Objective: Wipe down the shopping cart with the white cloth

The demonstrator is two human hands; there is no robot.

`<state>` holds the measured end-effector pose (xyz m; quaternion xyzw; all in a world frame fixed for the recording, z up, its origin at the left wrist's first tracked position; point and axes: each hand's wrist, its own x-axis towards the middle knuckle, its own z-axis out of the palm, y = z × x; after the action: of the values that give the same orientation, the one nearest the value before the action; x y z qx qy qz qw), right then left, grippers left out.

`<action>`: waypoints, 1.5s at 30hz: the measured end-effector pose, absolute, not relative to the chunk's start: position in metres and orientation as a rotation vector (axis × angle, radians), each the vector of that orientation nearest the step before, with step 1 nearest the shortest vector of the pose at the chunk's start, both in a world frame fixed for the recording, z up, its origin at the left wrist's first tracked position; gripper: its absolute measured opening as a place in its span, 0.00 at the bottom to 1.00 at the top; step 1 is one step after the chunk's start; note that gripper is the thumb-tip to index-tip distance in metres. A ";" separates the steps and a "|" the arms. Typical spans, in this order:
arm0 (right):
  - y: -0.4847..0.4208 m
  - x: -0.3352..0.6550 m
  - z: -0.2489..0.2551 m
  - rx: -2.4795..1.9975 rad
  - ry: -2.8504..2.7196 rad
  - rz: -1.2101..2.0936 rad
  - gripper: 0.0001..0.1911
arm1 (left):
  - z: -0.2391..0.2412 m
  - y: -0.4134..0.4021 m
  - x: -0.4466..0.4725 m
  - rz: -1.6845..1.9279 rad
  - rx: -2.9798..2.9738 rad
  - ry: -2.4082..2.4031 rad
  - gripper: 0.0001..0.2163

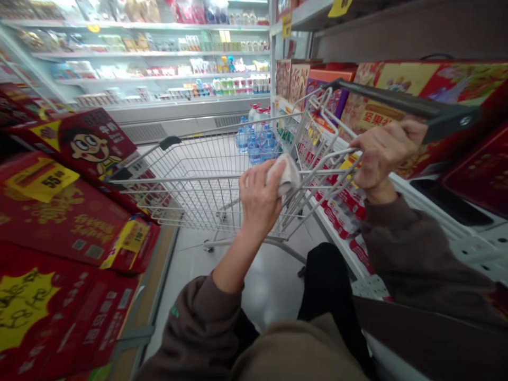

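Observation:
A wire shopping cart (190, 181) stands sideways in front of me, its dark handle bar (397, 100) at the upper right. My left hand (260, 193) is closed around a crumpled white cloth (286, 174) and presses it against the cart's near top rail. Just below the handle bar, my right hand (383, 156) is closed on the cart's metal frame (341, 159). Its fingertips are partly turned away from view. I see no goods in the basket.
Red gift boxes (67, 211) with yellow price tags are stacked on the left. A shelf of boxes (392, 121) and bottle packs (343, 214) runs along the right. Water bottles (257, 140) stand on the floor beyond the cart, before a lit refrigerated display (166, 76).

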<state>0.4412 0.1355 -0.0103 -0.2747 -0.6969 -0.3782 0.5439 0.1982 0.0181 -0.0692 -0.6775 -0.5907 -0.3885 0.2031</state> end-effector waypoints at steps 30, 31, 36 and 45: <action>0.224 0.441 -0.006 -0.709 -1.857 -0.646 0.27 | -0.054 0.101 0.249 -0.660 -2.005 -1.325 0.22; 0.222 0.440 -0.006 -0.705 -1.861 -0.650 0.26 | -0.056 0.103 0.262 -0.645 -2.038 -1.259 0.21; 0.208 0.444 -0.002 -0.720 -1.950 -0.622 0.26 | -0.058 0.121 0.312 -0.740 -1.946 -1.432 0.20; 0.182 0.447 0.003 -0.752 -2.112 -0.564 0.26 | -0.048 0.089 0.301 -0.680 -1.945 -1.500 0.18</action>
<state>0.4470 0.1819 0.0030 -0.2977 -0.8360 -0.2233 0.4031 0.3009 0.0892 -0.0477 -0.7299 -0.5630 -0.2553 0.2919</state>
